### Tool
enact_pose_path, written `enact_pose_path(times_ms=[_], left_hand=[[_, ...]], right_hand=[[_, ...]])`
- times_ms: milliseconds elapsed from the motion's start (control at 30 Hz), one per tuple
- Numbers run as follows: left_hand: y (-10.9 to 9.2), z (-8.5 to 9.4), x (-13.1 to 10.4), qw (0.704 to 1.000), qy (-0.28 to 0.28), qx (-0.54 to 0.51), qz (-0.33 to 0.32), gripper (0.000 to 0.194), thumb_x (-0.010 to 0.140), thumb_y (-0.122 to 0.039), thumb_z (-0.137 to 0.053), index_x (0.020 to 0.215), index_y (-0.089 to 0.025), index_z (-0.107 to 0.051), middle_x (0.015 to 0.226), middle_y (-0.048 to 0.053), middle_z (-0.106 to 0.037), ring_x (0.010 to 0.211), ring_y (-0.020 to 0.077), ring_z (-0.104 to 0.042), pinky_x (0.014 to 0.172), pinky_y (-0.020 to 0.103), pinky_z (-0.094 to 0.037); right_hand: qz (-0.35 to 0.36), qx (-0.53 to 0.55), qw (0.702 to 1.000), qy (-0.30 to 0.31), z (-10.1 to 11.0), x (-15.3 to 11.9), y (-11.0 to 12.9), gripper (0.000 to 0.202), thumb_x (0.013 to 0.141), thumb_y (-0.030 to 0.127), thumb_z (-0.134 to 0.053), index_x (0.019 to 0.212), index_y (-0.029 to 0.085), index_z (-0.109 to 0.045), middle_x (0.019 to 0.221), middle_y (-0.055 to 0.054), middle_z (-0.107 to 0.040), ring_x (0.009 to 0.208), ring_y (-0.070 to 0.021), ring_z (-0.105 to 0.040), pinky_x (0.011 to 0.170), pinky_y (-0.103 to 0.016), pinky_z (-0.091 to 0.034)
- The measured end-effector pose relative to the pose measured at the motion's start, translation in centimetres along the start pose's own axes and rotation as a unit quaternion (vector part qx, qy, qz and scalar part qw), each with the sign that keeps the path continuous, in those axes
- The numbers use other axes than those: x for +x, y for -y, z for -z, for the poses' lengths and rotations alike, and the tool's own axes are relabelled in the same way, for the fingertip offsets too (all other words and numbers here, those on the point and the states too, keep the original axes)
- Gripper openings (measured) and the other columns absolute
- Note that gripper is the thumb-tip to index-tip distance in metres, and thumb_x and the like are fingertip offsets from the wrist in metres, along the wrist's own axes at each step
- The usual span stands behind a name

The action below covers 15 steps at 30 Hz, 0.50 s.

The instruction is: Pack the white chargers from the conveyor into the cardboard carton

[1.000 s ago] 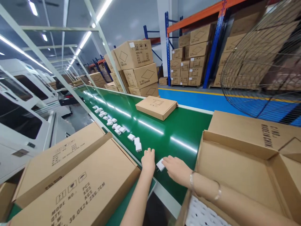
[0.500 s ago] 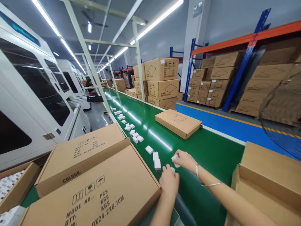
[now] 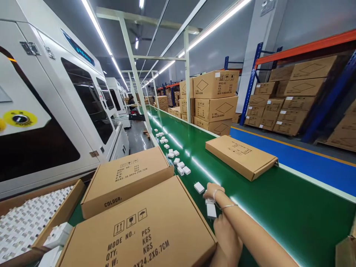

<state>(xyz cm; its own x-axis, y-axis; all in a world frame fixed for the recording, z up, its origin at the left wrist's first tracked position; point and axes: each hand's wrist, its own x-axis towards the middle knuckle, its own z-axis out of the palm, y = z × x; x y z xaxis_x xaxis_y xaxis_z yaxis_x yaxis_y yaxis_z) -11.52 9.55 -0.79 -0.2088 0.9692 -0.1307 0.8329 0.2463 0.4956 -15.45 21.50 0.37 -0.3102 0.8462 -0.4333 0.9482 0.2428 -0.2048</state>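
While the left hand (image 3: 226,237) rests curled, right-hand (image 3: 213,194) grip clamped on white charger (image 3: 211,210) beneath it.

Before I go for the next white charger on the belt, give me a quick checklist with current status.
1. Right hand on a charger: ok, its fingers rest at the white charger near the belt's edge.
2. Left hand free: cannot tell, only its back shows.
3. Next charger apart from others: ok, it lies alone just beyond the right hand.
4. Green belt around the hands uncluttered: ok.
5. Flat carton out of the way: ok, it lies across the belt's far side.
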Motion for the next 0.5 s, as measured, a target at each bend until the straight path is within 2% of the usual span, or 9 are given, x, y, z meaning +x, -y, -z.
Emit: enact_pose_path(times_ms=[33, 100, 167, 233, 300, 367, 433, 500], left_hand=[[0.0, 0.0, -0.1, 1.0, -0.003, -0.001, -0.003, 0.031, 0.075, -0.012, -0.047, 0.103, -0.019, -0.057, 0.097, 0.008, -0.061, 0.085, 0.0256, -0.059, 0.074, 0.041, -0.048], [0.2, -0.2, -0.2, 0.999, -0.041, 0.005, 0.03, 0.04, 0.067, -0.005, -0.05, 0.106, -0.017, -0.055, 0.1, 0.008, -0.058, 0.087, 0.0244, -0.058, 0.078, 0.04, -0.048], [0.5, -0.5, -0.1, 0.991, -0.107, 0.026, 0.071, 0.042, 0.069, 0.0, -0.045, 0.108, -0.015, -0.054, 0.102, 0.009, -0.056, 0.095, 0.0224, -0.055, 0.088, 0.038, -0.044], [0.8, -1.0, 0.1, 0.982, -0.166, 0.049, 0.079, 0.046, 0.075, 0.002, -0.035, 0.116, -0.013, -0.049, 0.106, 0.011, -0.054, 0.103, 0.0209, -0.051, 0.097, 0.038, -0.037], [1.2, -1.5, 0.4, 0.973, -0.204, 0.067, 0.086, 0.05, 0.079, 0.002, -0.028, 0.125, -0.011, -0.041, 0.109, 0.014, -0.053, 0.107, 0.0212, -0.049, 0.101, 0.041, -0.032], [1.5, -1.8, 0.8, 0.966, -0.219, 0.076, 0.117, 0.05, 0.081, 0.001, -0.024, 0.127, -0.01, -0.039, 0.107, 0.015, -0.054, 0.106, 0.0225, -0.05, 0.097, 0.042, -0.035], [1.5, -1.8, 1.0, 0.963, -0.211, 0.08, 0.146, 0.047, 0.081, 0.001, -0.024, 0.123, -0.008, -0.043, 0.103, 0.017, -0.054, 0.099, 0.0232, -0.053, 0.09, 0.039, -0.041], [1.3, -1.5, 1.0, 0.965, -0.185, 0.083, 0.165, 0.04, 0.08, -0.001, -0.028, 0.113, -0.007, -0.051, 0.1, 0.017, -0.054, 0.09, 0.0229, -0.057, 0.08, 0.035, -0.045]], right_hand=[[0.004, 0.017, 1.0, -0.008, 0.4, 0.0, -0.9, 0.024, 0.084, 0.032, -0.053, 0.101, 0.015, -0.056, 0.102, -0.006, -0.057, 0.089, -0.0175, -0.056, 0.077, -0.038, -0.047], [0.02, 0.063, 0.997, -0.035, 1.5, -0.2, -3.3, 0.027, 0.083, 0.034, -0.054, 0.102, 0.015, -0.055, 0.1, -0.005, -0.058, 0.085, -0.0168, -0.057, 0.074, -0.037, -0.048], [0.043, 0.125, 0.989, -0.058, 2.8, -1.1, -6.1, 0.032, 0.082, 0.037, -0.053, 0.105, 0.014, -0.053, 0.088, -0.005, -0.06, 0.072, -0.0145, -0.058, 0.066, -0.032, -0.049], [0.07, 0.191, 0.976, -0.075, 3.9, -3.2, -9.2, 0.039, 0.082, 0.043, -0.048, 0.108, 0.014, -0.05, 0.073, -0.002, -0.059, 0.056, -0.0118, -0.055, 0.055, -0.027, -0.047], [0.098, 0.243, 0.961, -0.09, 4.3, -6.4, -12.1, 0.048, 0.082, 0.05, -0.041, 0.114, 0.015, -0.045, 0.063, 0.001, -0.056, 0.046, -0.011, -0.051, 0.047, -0.024, -0.044], [0.117, 0.307, 0.94, -0.092, 3.7, -10.5, -14.8, 0.058, 0.076, 0.058, -0.043, 0.12, 0.019, -0.039, 0.06, 0.003, -0.054, 0.043, -0.0117, -0.05, 0.041, -0.024, -0.043], [0.101, 0.441, 0.89, -0.059, 2.0, -15.1, -17.2, 0.068, 0.066, 0.064, -0.052, 0.12, 0.025, -0.038, 0.055, 0.004, -0.054, 0.039, -0.0134, -0.049, 0.035, -0.023, -0.039], [0.04, 0.555, 0.83, -0.025, -0.3, -19.4, -19.3, 0.067, 0.066, 0.064, -0.054, 0.121, 0.031, -0.038, 0.052, 0.004, -0.054, 0.036, -0.0125, -0.047, 0.031, -0.02, -0.035]])
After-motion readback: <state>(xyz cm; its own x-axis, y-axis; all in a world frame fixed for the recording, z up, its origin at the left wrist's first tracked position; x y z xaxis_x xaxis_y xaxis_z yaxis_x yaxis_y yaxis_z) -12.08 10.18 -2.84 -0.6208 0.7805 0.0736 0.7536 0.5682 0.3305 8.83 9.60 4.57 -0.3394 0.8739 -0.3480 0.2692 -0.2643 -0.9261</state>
